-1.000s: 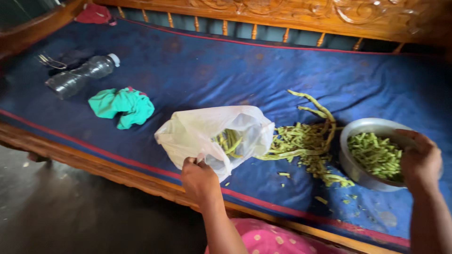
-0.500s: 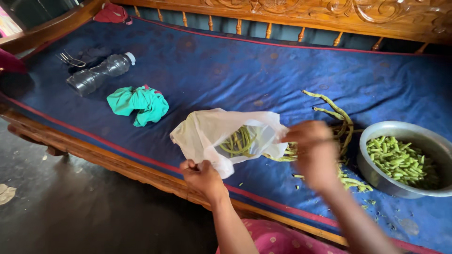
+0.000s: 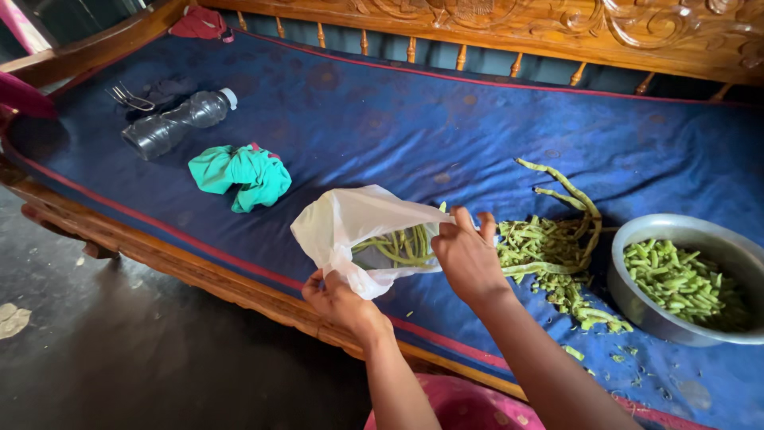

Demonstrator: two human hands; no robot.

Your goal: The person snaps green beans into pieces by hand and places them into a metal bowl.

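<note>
A white plastic bag (image 3: 350, 227) of long green beans (image 3: 398, 245) is held open by both hands near the front edge of a blue-covered wooden bench (image 3: 414, 119).

The bench cover is bounded by a carved backrest at 12 o'clock and a red-trimmed front edge at 6 o'clock; wide bare cover is left toward 12 o'clock. A steel bowl (image 3: 637, 302) of cut beans is set at 3 o'clock, with bean scraps (image 3: 549, 255) between it and the bag. A green cloth (image 3: 239, 175) and a plastic bottle (image 3: 175, 123) are seen at 10 o'clock. The bag's mouth is turned toward 3 o'clock, its long axis running 9 to 3. Its lower rim is pinched by the left hand (image 3: 338, 299), its upper rim by the right hand (image 3: 469, 259).
</note>
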